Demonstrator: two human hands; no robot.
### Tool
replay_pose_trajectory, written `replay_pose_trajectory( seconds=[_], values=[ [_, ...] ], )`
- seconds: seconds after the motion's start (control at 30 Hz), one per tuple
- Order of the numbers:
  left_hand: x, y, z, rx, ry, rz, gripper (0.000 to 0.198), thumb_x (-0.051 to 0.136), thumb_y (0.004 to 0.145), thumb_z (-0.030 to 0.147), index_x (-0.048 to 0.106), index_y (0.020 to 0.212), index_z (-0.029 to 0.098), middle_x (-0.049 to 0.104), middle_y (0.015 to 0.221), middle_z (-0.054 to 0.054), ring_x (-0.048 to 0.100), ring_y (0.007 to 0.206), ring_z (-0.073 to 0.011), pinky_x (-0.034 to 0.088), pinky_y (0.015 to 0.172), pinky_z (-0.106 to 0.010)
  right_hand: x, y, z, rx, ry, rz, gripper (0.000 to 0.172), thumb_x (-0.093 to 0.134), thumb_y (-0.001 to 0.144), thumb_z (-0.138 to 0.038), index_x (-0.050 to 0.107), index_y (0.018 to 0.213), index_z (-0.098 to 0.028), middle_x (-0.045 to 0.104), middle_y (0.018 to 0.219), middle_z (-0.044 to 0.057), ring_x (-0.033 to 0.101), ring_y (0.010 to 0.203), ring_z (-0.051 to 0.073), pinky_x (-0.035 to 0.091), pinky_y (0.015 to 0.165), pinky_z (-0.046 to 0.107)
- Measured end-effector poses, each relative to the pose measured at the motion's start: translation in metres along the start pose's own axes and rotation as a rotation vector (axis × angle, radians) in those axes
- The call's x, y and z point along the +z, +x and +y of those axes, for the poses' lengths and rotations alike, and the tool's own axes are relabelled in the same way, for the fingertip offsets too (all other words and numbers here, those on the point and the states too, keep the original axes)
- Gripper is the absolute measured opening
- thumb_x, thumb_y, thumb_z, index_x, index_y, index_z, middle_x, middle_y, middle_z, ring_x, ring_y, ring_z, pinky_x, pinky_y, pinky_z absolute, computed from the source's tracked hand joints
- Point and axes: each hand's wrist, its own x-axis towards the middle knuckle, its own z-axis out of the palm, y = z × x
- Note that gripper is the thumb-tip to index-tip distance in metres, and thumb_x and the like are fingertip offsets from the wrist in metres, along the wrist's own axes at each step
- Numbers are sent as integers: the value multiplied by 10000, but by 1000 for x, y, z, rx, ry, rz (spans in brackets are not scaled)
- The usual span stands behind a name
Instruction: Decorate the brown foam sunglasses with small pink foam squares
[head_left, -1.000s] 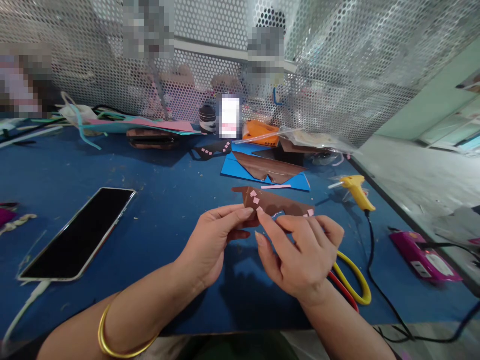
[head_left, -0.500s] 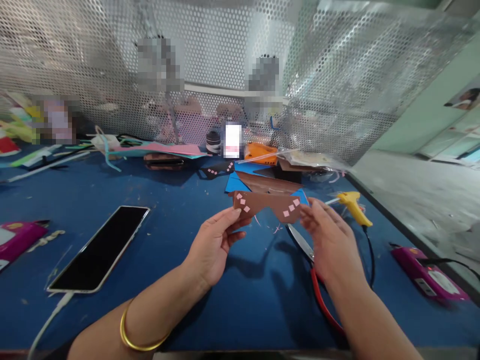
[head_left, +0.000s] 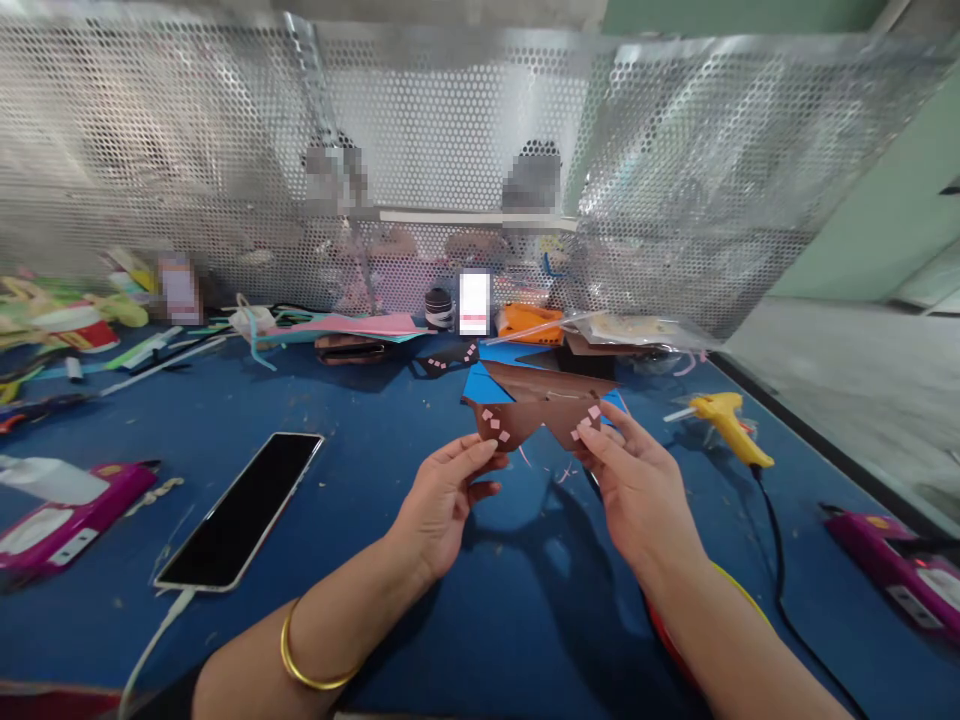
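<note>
A brown paper cutout shaped like glasses, with small pink squares at both ends, is held up above the blue table. My left hand pinches its left end between thumb and fingers. My right hand pinches its right end. Both hands are closed on the cutout, which bends slightly in the middle. A gold bangle circles my left wrist.
A phone on a cable lies left. A yellow glue gun lies right, with scissors under my right forearm. Blue and brown paper, a black cutout and scraps lie behind. Pink boxes sit at both sides. A perforated metal screen backs the table.
My hands lifted the brown cutout from near the table and now hold it by both ends. The two ends have since moved closer together, bending it. The view tilted upward.
</note>
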Motion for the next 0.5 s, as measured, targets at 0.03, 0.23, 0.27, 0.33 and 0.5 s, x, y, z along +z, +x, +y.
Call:
replay_pose_trajectory(
  seconds=[0.03,0.23,0.27,0.33,0.5],
  values=[
    [1,0,-2,3,13,3,238,862,636,279,755,821,175,727,828,-16,666,766,-123,480,615,-203,0,-1,0,-1,1,-2,609,918,521,-273,661,1070,-205,727,824,-32,674,729,112,521,716,247],
    [3,3,-5,51,77,83,284,889,584,317,731,764,164,712,735,-9,661,693,-124,470,595,-208,2,-8,2,48,-22,-41,650,914,514,-280,647,1103,-206,723,787,-30,677,721,136,529,733,290],
    [3,3,-5,54,81,85,284,889,584,316,730,762,162,714,732,-9,665,695,-127,472,598,-208,2,-8,2,48,-19,-43,655,913,517,-280,643,1110,-207,723,788,-32,677,727,136,528,738,291],
    [3,3,-4,48,73,80,290,888,588,316,729,776,162,728,768,-16,678,706,-134,485,605,-213,2,-8,2,50,-12,-46,653,911,521,-284,640,1110,-207,721,787,-34,678,742,140,524,747,293],
    [3,0,-2,15,35,75,288,899,583,287,732,781,162,726,770,-5,704,717,-143,520,620,-215,2,-7,2,39,6,-7,653,913,517,-298,632,1096,-187,719,751,-30,672,734,137,514,730,279]
  ],
)
